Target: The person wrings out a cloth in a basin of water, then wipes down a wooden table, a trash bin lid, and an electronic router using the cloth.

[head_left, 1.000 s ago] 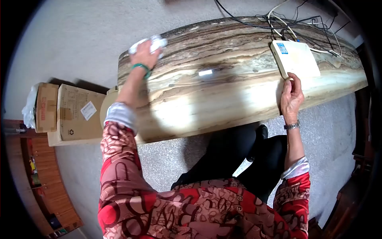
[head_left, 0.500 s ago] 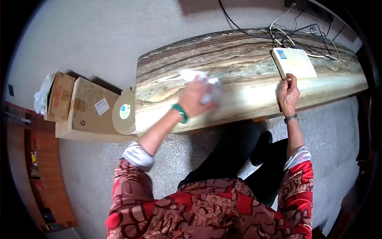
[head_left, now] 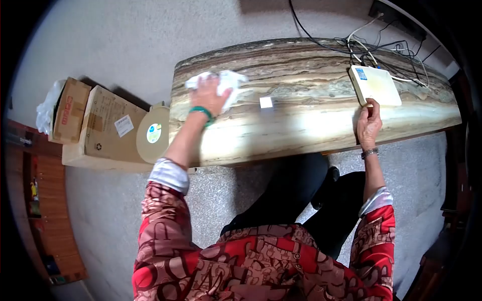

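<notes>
My left hand (head_left: 208, 95) is spread over a crumpled white cloth (head_left: 233, 83), holding it against the left part of the marble-patterned tabletop (head_left: 301, 75). The cloth sticks out on both sides of the fingers. At the right, my right hand (head_left: 370, 123) pinches the near edge of a flat white router (head_left: 379, 88) between thumb and fingers. A blue label (head_left: 361, 74) is on the router's upper left corner, and cables run from its back edge.
Tangled black and white cables (head_left: 374, 50) lie along the back right, leading to a dark power strip (head_left: 396, 17). Cardboard boxes (head_left: 108, 120) stand against the table's left end. A small bright white square (head_left: 265, 102) shows mid-tabletop. My legs (head_left: 281, 185) are close to the front edge.
My left hand has swept left and slightly back across the tabletop with the cloth. My right hand keeps its pinch on the router. The whole view has shifted a little.
</notes>
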The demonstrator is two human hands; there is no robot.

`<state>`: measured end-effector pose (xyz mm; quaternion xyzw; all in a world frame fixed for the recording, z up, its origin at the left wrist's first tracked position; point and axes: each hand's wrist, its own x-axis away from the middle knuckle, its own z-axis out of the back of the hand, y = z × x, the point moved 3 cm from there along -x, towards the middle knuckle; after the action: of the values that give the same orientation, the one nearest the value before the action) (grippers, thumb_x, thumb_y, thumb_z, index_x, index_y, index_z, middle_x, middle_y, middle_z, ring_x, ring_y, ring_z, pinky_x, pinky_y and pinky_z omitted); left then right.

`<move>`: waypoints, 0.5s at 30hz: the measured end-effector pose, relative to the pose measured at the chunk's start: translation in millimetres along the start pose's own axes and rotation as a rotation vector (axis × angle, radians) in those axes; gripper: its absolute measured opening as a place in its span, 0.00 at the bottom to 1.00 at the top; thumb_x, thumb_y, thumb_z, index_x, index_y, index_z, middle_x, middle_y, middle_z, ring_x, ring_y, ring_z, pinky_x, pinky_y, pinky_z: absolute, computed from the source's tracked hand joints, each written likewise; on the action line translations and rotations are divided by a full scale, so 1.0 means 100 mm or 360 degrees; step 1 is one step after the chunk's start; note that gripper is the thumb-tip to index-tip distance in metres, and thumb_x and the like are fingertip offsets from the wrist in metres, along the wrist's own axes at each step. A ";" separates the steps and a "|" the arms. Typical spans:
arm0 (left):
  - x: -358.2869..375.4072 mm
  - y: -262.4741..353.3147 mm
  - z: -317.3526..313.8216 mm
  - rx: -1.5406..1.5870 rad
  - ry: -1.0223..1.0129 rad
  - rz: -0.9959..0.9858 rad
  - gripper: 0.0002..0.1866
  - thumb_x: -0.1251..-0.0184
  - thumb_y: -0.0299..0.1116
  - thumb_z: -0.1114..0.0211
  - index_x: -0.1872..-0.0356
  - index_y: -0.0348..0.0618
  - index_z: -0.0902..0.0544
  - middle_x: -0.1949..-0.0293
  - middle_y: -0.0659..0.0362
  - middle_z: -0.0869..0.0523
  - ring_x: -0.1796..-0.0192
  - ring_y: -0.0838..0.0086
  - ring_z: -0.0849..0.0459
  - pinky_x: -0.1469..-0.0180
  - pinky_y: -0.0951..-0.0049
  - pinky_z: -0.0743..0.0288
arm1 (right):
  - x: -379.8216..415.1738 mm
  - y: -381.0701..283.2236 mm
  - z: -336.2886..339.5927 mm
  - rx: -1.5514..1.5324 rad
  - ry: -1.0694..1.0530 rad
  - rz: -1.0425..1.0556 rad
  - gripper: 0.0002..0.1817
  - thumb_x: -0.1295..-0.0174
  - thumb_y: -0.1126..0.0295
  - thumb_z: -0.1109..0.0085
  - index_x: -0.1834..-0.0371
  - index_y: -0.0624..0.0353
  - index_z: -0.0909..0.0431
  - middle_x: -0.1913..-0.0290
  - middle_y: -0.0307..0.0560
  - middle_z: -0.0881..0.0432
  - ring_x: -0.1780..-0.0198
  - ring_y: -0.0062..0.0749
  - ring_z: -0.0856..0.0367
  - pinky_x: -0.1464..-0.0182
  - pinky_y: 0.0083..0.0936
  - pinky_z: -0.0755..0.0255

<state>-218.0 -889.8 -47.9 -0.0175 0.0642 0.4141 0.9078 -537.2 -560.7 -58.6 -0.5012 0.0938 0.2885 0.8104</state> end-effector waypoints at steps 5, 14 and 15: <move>0.48 -0.69 0.10 -0.0018 -0.0075 0.0163 0.37 0.36 0.61 0.54 0.39 0.38 0.32 0.33 0.46 0.37 0.30 0.47 0.46 0.35 0.42 0.46 | 0.01 -0.06 0.01 0.0108 0.0030 0.0020 0.15 0.41 0.76 0.52 0.51 0.52 0.28 0.66 0.54 0.19 0.64 0.43 0.19 0.59 0.35 0.27; 1.00 1.02 0.26 0.0266 -0.0197 -0.0820 0.34 0.40 0.52 0.41 0.40 0.37 0.30 0.33 0.43 0.39 0.28 0.45 0.50 0.29 0.53 0.51 | 0.03 -0.10 0.00 0.0241 -0.0049 -0.0009 0.16 0.40 0.74 0.52 0.48 0.50 0.31 0.63 0.56 0.18 0.62 0.50 0.18 0.59 0.39 0.27; 0.89 1.25 0.23 0.0327 -0.0135 -0.0950 0.33 0.40 0.52 0.41 0.39 0.39 0.31 0.34 0.43 0.37 0.29 0.45 0.48 0.30 0.53 0.50 | 0.02 -0.09 0.00 0.0233 -0.0011 0.0016 0.16 0.40 0.74 0.52 0.48 0.50 0.30 0.64 0.55 0.18 0.63 0.50 0.18 0.59 0.39 0.27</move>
<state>-252.5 -739.2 -34.3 0.0735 0.0596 0.1213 0.9881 -530.3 -563.1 -53.0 -0.4392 0.1143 0.2866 0.8437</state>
